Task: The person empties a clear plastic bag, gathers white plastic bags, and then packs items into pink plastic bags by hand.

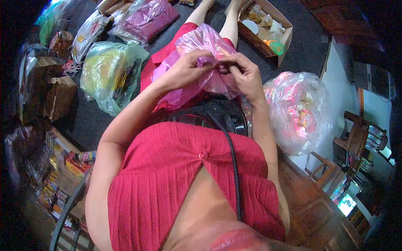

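Note:
A pink plastic bag [182,90] lies across my lap, its gathered top bunched up between my two hands. My left hand [190,69] comes in from the left side with fingers closed on a twist of the bag. Opposite it, my right hand [245,75] pinches the same gathered part with thumb and fingertips. The two hands almost meet at the twist. Whatever lies inside the bag is hard to make out through the plastic. Below the bag, a black mesh bag [224,113] with a dark cord rests against my body.
A greenish plastic bag [111,75] stands at left, near a clear-wrapped pink bundle [148,19]. An open cardboard box [287,35] sits beyond my right hand. A large clear bag with pink items [299,113] lies at right. Brown paper bags [60,96] stand far left.

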The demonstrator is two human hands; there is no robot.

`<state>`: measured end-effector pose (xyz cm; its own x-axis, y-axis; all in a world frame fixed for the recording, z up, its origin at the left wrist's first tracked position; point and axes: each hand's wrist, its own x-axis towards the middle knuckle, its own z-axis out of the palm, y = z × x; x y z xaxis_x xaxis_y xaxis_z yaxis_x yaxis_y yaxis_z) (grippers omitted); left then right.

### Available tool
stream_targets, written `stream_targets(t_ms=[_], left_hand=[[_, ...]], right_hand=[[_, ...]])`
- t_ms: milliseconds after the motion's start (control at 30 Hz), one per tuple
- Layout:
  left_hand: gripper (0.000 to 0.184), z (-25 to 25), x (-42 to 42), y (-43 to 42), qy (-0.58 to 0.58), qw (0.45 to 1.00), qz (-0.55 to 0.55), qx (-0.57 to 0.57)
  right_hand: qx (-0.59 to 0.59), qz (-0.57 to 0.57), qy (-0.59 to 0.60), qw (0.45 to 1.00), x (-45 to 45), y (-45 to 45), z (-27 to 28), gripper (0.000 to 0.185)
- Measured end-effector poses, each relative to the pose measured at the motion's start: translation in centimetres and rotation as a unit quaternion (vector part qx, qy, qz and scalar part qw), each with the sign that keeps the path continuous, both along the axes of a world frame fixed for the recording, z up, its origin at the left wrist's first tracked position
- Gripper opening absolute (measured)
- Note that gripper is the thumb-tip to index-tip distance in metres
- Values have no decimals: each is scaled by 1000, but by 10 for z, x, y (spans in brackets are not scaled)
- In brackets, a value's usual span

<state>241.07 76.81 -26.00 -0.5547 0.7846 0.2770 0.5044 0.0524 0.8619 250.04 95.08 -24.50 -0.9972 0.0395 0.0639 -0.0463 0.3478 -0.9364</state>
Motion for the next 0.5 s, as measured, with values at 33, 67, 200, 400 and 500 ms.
stream_targets(t_ms=[33,67,200,400,500], left_hand=[[23,1,0,1,-177,984,-17,-12],[22,4,0,2,-347,937,-31,-23],[27,1,1,-4,-150,985,8,-88],[28,8,7,0,41,998,20,-53],[30,-3,8,6,72,993,61,-74]], right_hand=[[-23,-31,6,999,4,-3,-3,26],[-47,-59,13,997,7,-6,-4,27],[135,-45,101,985,14,-16,-1,24],[202,-72,106,971,8,-22,-7,16],[170,-74,82,979,4,-24,-6,15]])
